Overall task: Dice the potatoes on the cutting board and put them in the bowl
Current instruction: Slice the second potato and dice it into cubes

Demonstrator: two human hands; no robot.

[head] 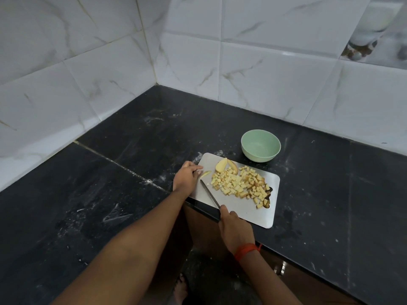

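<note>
A steel cutting board (248,213) lies at the front edge of the black counter. A heap of diced potato (240,183) covers its middle and right side. Two larger potato wedges (226,165) lie at the board's far edge. My left hand (187,176) rests at the board's left corner and its fingertips hold a thin potato slice (206,173). My right hand (234,230) grips the handle of a knife (210,194); the blade lies low over the board and points toward the slice. A pale green bowl (260,145) stands empty just behind the board.
The black stone counter (110,194) runs into a corner of white marble-look wall tiles (264,73). Its front edge passes under the board, with a cabinet and floor below. A red thread band (246,249) circles my right wrist.
</note>
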